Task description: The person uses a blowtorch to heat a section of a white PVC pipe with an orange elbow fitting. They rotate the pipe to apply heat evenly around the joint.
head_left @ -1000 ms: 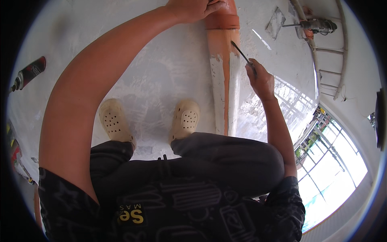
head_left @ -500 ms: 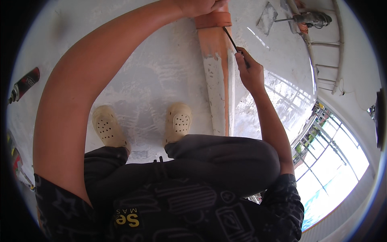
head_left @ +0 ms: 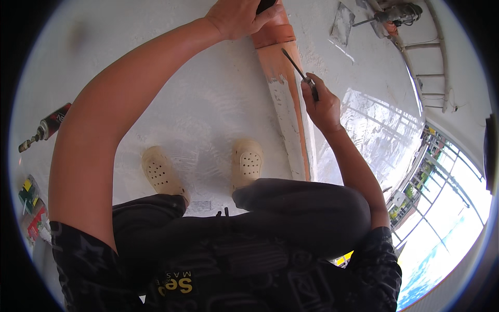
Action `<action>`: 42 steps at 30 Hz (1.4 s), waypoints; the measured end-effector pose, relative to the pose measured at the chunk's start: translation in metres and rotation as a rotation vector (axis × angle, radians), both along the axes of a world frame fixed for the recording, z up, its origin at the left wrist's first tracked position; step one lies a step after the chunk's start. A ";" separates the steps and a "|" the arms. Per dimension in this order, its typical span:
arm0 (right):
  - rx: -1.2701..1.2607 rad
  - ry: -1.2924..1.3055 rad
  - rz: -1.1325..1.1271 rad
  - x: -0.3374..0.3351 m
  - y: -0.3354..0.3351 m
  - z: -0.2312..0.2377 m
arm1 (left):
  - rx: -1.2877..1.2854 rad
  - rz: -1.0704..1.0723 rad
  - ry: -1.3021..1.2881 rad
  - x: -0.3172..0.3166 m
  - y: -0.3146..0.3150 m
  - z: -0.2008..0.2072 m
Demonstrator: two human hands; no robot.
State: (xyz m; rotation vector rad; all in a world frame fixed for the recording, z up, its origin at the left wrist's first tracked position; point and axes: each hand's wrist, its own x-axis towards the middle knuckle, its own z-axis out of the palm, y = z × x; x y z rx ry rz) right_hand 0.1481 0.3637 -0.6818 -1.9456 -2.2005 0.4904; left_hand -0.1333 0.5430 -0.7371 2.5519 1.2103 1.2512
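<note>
An orange pipe (head_left: 277,62) with a thicker collar (head_left: 273,36) lies lengthwise at the upper middle; pale white coating covers its nearer part. My right hand (head_left: 324,106) grips a screwdriver (head_left: 295,63) by its dark handle. The screwdriver's tip points up and left and appears over the pipe, just short of the collar. At the top edge, beside the collar, my left hand (head_left: 238,20) is closed round a black object (head_left: 265,5) that the frame cuts off. My left thumb reaches across toward the pipe.
A dark spray can (head_left: 53,121) lies on the grey floor at left, above coloured packaging (head_left: 32,203). A power drill (head_left: 400,14) lies at the upper right, beside a ladder (head_left: 427,46). My cream clogs (head_left: 248,162) stand left of the pipe. A bright gridded window (head_left: 442,203) is at right.
The screwdriver's tip has drawn back from the collar's edge. My left hand has come lower into view, and the black object now shows in it. The whole view has shifted slightly.
</note>
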 end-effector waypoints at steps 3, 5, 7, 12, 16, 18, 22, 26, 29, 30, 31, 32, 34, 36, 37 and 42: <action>-0.179 -0.074 0.260 -0.026 -0.046 0.022 | -0.144 -0.198 0.087 -0.079 -0.022 0.044; -0.283 -0.100 0.391 -0.061 -0.069 0.030 | -0.474 -0.227 0.176 -0.143 -0.045 0.065; -0.370 -0.123 0.556 -0.114 -0.071 0.041 | -0.589 -0.143 0.254 -0.205 -0.085 0.090; -0.364 0.031 0.270 -0.254 0.014 0.128 | -0.820 -0.326 0.170 -0.316 -0.101 0.230; -0.589 -0.067 0.298 -0.381 -0.029 0.155 | -1.344 0.387 -0.116 -0.490 -0.238 0.282; -0.323 -0.058 0.278 -0.424 -0.030 0.150 | -1.248 0.859 -0.404 -0.570 -0.287 0.262; -0.245 0.142 0.283 -0.516 0.006 0.154 | -0.984 1.323 -0.557 -0.680 -0.314 0.259; -0.119 0.378 0.405 -0.667 0.052 0.178 | -1.126 1.130 -1.125 -0.719 -0.252 0.318; -0.172 0.421 0.384 -0.755 0.057 0.203 | -1.022 1.093 -1.366 -0.736 -0.212 0.353; -0.178 0.443 0.388 -0.774 0.054 0.210 | -0.986 1.094 -1.432 -0.742 -0.204 0.359; -0.184 0.465 0.392 -0.786 0.052 0.215 | -0.964 1.112 -1.440 -0.749 -0.199 0.363; -0.201 0.462 0.390 -0.792 0.050 0.219 | -0.972 1.091 -1.423 -0.755 -0.196 0.365; -0.251 0.463 0.366 -0.794 0.038 0.223 | -0.967 1.065 -1.356 -0.763 -0.193 0.364; -0.272 0.475 0.361 -0.788 0.031 0.221 | -0.970 1.038 -1.322 -0.766 -0.190 0.362; -0.286 0.464 0.352 -0.784 0.029 0.218 | -0.968 1.008 -1.306 -0.767 -0.188 0.361; -0.324 0.455 0.301 -0.773 0.031 0.195 | -0.924 1.076 -1.349 -0.772 -0.181 0.356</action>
